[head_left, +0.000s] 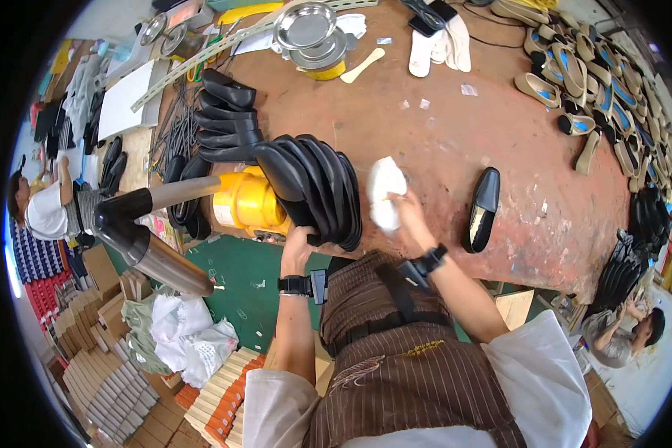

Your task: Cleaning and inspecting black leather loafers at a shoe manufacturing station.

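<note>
Along the bench's front edge stands a row of glossy black shoe soles [306,187], pressed close together. My left hand [297,245] grips the near end of that row, its fingers partly hidden behind the soles. To the right, my right hand [409,215] is closed on a crumpled white cloth [387,187], slightly blurred and held above the bench, apart from the soles. A single black slip-on shoe [485,201] lies on the bench to the right of the cloth, its toe pointing away from me.
A yellow machine [248,201] with a thick pipe [138,231] stands left of the soles. More black soles [228,119] lie behind it. Metal bowls [306,30] sit on a yellow tin at the back. Many beige shoes [567,67] crowd the right. Other people are at both sides.
</note>
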### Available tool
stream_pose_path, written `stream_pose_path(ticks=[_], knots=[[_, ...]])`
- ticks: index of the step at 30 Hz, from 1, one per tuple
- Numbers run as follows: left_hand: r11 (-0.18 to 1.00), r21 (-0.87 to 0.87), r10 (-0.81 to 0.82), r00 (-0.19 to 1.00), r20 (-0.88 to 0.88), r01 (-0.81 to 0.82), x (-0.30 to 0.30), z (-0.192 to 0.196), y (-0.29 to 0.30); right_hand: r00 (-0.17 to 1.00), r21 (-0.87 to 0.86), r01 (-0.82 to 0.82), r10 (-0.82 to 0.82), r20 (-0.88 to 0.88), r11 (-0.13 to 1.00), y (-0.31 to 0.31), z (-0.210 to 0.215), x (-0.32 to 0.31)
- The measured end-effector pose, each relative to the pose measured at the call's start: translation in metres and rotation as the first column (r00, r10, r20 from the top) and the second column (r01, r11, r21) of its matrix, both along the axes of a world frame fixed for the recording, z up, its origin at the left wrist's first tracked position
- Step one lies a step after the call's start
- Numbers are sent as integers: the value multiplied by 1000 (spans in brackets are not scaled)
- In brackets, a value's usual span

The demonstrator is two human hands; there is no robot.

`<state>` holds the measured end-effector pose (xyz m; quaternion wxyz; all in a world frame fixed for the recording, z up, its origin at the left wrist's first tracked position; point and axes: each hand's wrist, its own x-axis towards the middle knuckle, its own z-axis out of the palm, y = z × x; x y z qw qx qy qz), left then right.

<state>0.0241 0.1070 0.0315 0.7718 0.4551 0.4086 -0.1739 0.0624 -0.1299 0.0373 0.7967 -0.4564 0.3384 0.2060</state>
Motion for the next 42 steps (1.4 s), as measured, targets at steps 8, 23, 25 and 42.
stream_pose_path(ticks=[8, 23, 25, 42], knots=[[997, -59, -35, 989, 145, 44, -10, 7, 6, 997, 315, -79, 78, 18, 946, 31, -7, -1], [989, 135, -108, 941, 320, 67, -8, 34, -29, 983, 398, -170, 125, 135, 902, 9, 16, -12], [974, 143, -207, 951, 229, 178, -12, 24, -27, 977, 364, -211, 187, 101, 907, 8, 7, -12], [995, 45, -97, 979, 177, 90, -8, -32, -38, 981, 309, -107, 150, -121, 945, 1, -31, -17]])
